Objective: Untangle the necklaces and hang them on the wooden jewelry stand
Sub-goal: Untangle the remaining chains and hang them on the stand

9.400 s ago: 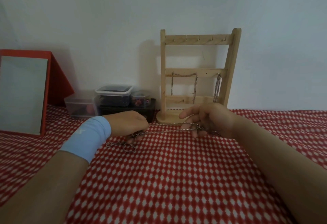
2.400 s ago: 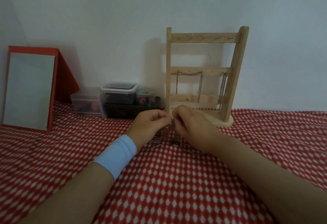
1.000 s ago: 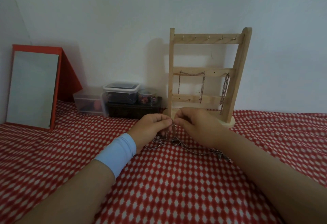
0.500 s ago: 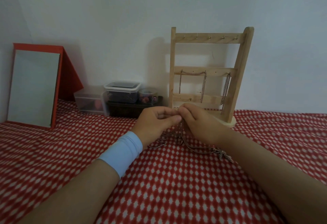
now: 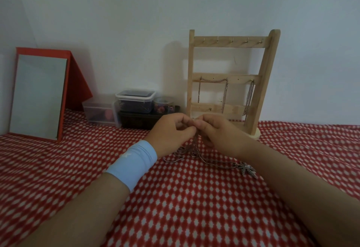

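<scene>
Red-framed mirror [image 5: 39,96] leans far left; clear lidded tubs [image 5: 135,100] and a dark box [image 5: 140,120] sit along the wall beside the wooden jewelry stand [image 5: 263,83], chains [image 5: 213,90] on its middle bar. Hands hide part of the stand's base. Left hand [image 5: 171,131], blue wristband [image 5: 132,163], and right hand [image 5: 216,131] meet just before the stand, fingers [image 5: 191,128] of both pinching the tangled necklaces [image 5: 194,149]. The rest trails onto the red checked cloth [image 5: 175,198], leaf pendant [image 5: 247,168] by the right forearm.

Left hand [image 5: 171,131] and right hand [image 5: 218,133] pinching tangled necklaces [image 5: 194,149].
</scene>
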Action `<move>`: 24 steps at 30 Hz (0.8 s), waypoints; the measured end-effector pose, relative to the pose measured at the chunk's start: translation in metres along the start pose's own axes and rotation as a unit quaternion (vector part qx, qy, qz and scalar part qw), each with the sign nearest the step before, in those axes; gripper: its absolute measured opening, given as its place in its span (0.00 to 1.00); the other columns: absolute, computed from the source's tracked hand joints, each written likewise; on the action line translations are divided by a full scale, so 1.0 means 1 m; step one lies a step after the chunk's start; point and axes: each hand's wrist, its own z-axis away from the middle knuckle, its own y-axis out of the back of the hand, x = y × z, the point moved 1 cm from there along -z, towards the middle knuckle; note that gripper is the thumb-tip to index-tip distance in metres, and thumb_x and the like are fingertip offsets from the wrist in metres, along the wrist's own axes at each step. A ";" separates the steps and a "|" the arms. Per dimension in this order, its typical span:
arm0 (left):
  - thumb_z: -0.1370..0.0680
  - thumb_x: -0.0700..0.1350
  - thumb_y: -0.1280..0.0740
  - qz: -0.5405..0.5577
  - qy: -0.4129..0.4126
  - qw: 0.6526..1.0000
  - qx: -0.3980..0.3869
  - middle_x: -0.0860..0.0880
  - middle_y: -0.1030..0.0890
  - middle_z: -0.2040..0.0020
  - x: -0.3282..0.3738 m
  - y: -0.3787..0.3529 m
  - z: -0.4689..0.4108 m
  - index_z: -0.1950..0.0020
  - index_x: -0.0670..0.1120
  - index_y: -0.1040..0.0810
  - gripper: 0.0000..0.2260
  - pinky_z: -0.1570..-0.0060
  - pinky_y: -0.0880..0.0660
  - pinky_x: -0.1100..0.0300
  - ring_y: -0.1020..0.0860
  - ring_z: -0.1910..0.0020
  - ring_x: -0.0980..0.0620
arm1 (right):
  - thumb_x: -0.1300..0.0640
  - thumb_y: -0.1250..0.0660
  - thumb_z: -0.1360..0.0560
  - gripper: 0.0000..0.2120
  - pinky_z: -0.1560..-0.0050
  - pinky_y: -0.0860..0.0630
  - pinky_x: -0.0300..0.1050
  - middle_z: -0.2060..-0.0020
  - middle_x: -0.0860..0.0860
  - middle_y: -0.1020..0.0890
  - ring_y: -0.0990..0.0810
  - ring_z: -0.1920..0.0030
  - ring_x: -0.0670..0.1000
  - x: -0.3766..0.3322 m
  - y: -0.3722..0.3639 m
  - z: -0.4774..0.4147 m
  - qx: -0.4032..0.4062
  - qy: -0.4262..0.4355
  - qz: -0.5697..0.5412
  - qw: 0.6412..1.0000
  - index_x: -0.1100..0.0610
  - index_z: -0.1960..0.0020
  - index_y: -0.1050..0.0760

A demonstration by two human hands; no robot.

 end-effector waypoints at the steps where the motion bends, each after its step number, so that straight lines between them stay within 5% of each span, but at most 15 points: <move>1: 0.23 0.45 0.31 -0.012 0.003 1.000 0.006 0.56 0.16 0.57 -0.001 0.001 0.000 0.52 0.53 0.18 0.04 0.53 0.25 0.69 0.19 0.56 0.62 | 0.52 0.40 0.15 0.11 0.66 0.30 0.32 0.72 0.39 0.23 0.26 0.71 0.38 0.002 0.001 0.000 0.013 0.000 0.013 1.000 0.51 0.52 0.22; 8: 0.22 0.49 0.32 -0.091 -0.037 0.994 0.037 0.60 0.17 0.57 -0.009 0.000 0.002 0.48 0.55 0.20 0.04 0.44 0.24 0.61 0.20 0.52 0.65 | 0.49 0.39 0.17 0.03 0.61 0.30 0.33 0.60 0.39 0.24 0.25 0.60 0.39 0.004 0.004 0.002 0.009 0.044 0.290 0.956 0.45 0.48 0.27; 11: 0.22 0.50 0.32 -0.152 -0.049 0.987 0.009 0.61 0.17 0.58 -0.008 -0.002 0.003 0.47 0.57 0.22 0.05 0.46 0.23 0.60 0.20 0.54 0.64 | 0.51 0.41 0.16 0.07 0.63 0.33 0.34 0.62 0.42 0.24 0.26 0.63 0.40 0.005 0.004 0.002 0.021 0.015 0.206 0.978 0.49 0.49 0.26; 14: 0.24 0.46 0.29 -0.095 -0.014 0.995 -0.036 0.59 0.17 0.59 -0.006 -0.005 0.003 0.52 0.57 0.19 0.05 0.46 0.23 0.61 0.20 0.56 0.64 | 0.52 0.44 0.15 0.13 0.63 0.33 0.38 0.69 0.44 0.25 0.29 0.71 0.38 0.004 0.002 0.002 0.023 -0.035 0.058 0.997 0.53 0.54 0.25; 18: 0.24 0.44 0.30 0.032 0.018 0.999 0.012 0.57 0.16 0.58 -0.002 -0.006 0.002 0.56 0.53 0.17 0.04 0.49 0.24 0.64 0.19 0.56 0.62 | 0.53 0.46 0.14 0.17 0.61 0.32 0.43 0.69 0.46 0.27 0.31 0.70 0.42 0.005 0.004 0.001 0.025 -0.026 0.069 0.997 0.54 0.60 0.29; 24: 0.21 0.44 0.32 0.136 0.057 0.989 0.001 0.51 0.14 0.58 -0.001 -0.005 0.003 0.49 0.49 0.17 0.04 0.47 0.23 0.64 0.17 0.56 0.58 | 0.53 0.38 0.16 0.11 0.66 0.30 0.32 0.73 0.38 0.22 0.26 0.72 0.36 0.001 0.010 0.001 0.049 0.013 0.053 0.997 0.50 0.56 0.22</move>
